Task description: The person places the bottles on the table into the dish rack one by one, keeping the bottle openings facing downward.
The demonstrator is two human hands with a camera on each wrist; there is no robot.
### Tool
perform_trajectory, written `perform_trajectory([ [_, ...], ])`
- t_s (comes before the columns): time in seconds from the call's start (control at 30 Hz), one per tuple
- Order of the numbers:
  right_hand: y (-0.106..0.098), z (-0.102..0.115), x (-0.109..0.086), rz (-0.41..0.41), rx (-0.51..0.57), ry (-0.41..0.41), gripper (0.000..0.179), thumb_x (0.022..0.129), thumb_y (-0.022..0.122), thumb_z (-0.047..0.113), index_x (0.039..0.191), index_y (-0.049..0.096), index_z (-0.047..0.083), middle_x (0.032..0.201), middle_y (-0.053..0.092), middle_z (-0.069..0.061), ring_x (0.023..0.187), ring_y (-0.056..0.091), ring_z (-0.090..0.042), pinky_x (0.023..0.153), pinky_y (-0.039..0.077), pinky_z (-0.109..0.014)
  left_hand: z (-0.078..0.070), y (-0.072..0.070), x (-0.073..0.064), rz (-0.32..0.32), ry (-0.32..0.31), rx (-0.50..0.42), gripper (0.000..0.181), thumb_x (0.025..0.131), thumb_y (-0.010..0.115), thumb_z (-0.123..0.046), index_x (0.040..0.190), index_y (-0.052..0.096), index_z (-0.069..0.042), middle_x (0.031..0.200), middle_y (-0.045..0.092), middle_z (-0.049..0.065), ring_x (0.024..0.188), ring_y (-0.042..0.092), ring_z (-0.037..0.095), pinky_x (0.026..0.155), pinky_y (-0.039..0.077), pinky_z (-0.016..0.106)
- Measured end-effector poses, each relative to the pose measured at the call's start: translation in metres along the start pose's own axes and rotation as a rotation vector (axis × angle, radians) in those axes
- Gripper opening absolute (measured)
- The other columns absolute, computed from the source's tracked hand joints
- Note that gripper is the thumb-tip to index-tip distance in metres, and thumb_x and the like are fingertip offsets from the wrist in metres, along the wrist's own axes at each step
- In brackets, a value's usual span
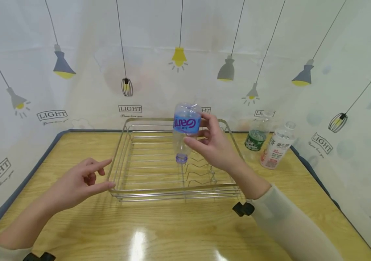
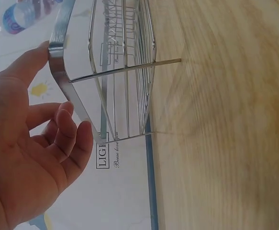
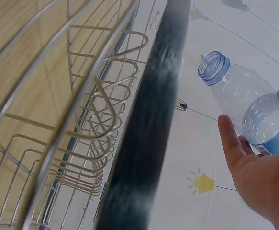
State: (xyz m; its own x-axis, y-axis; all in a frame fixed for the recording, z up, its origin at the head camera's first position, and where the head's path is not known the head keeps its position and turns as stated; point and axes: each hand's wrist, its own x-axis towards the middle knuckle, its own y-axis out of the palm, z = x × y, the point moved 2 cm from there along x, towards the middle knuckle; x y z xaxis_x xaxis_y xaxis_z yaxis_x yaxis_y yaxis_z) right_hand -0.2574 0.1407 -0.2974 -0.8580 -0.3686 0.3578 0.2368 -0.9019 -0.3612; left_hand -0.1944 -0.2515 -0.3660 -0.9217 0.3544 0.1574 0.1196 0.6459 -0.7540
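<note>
A clear plastic bottle [image 1: 182, 141] with a blue label is upside down above the wire dish rack [image 1: 152, 190], its uncapped neck pointing down. My right hand [image 1: 216, 145] grips it from the right, thumb in front and fingers behind. From the right wrist view, the bottle [image 3: 242, 91] shows its open mouth, and part of that hand [image 3: 263, 177] is cut off by the frame. My left hand [image 1: 77, 181] is at the rack's left side, index finger and thumb extended to the rim, the other fingers loosely bent. The left wrist view shows fingertips against the metal rim [image 2: 58, 62].
Two more plastic bottles stand right of the rack: one with a green label [image 1: 255, 139], one with a white label [image 1: 275, 148]. Wavy wire dividers [image 1: 200, 168] fill the rack's right part. A lamp-print sheet [image 1: 90, 54] rises behind and beside the wooden table [image 1: 159, 232].
</note>
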Motion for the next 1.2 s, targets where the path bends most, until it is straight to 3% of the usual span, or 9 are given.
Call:
perform_trajectory([
  [0.37,0.004,0.013,0.024,-0.011,-0.016,0.007,0.082,0.103,0.077,0.019,0.168,0.026,0.014,0.143,0.054,-0.014,0.119,0.068,-0.030,0.105,0.061,-0.041,0.002,0.004,-0.006,-0.028,0.002,0.012,0.070,0.100,0.084,-0.032,0.159,0.057,-0.004,0.111,0.061,0.005,0.077,0.048,0.010,0.064,0.045,0.025],
  [0.6,0.009,0.016,0.044,-0.010,0.008,0.032,0.080,0.104,0.076,0.025,0.167,0.026,0.017,0.145,0.054,-0.012,0.120,0.069,-0.027,0.103,0.061,-0.040,0.002,0.005,-0.004,-0.026,0.026,0.057,0.071,0.099,0.084,-0.035,0.158,0.058,-0.005,0.110,0.062,0.004,0.075,0.045,0.008,0.062,0.043,0.025],
  [0.97,0.025,0.025,0.091,-0.061,0.024,0.057,0.083,0.103,0.078,0.036,0.167,0.029,0.018,0.146,0.055,-0.009,0.121,0.068,-0.024,0.097,0.063,-0.039,0.002,0.004,-0.006,0.015,-0.031,0.014,0.070,0.102,0.080,-0.038,0.162,0.055,-0.010,0.108,0.063,0.002,0.073,0.049,0.010,0.061,0.046,0.027],
  [1.2,0.045,0.020,0.121,-0.078,0.067,0.079,0.084,0.101,0.079,0.041,0.167,0.030,0.022,0.146,0.055,-0.007,0.123,0.067,-0.023,0.102,0.062,-0.042,0.001,0.004,-0.007,0.025,-0.028,0.019,0.070,0.103,0.079,-0.039,0.162,0.054,-0.010,0.109,0.064,0.000,0.072,0.050,0.009,0.060,0.047,0.027],
])
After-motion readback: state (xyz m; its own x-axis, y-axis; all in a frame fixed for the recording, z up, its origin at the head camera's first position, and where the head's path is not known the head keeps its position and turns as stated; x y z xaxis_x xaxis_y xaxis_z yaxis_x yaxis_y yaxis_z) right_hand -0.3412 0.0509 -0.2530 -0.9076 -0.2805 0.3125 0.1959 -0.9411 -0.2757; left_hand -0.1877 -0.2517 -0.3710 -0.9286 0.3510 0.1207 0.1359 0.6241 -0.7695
